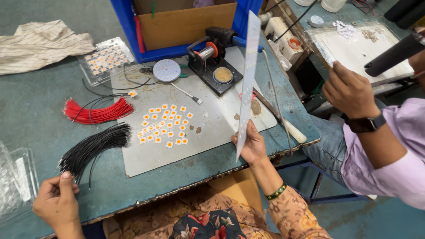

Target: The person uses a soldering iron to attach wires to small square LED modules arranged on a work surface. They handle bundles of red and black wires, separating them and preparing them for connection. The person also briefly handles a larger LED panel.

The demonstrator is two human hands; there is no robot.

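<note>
My right hand (251, 145) grips the bottom edge of a long white strip board (248, 75) and holds it upright, edge-on, over the right side of the grey metal sheet (208, 124). My left hand (56, 202) rests at the table's near left edge with fingers loosely curled, close to the ends of a bundle of black wires (93, 148); whether it pinches a wire is not visible. Several small orange-and-white square chips (164, 125) lie in rows on the sheet. A bundle of red wires (98, 112) lies left of them.
A black soldering stand (213, 62) and a round white LED disc (166, 70) sit behind the chips. A clear tray of chips (106, 59) and a striped cloth (42, 42) lie at back left. Another person's hand (349, 90) with a wristwatch is at right.
</note>
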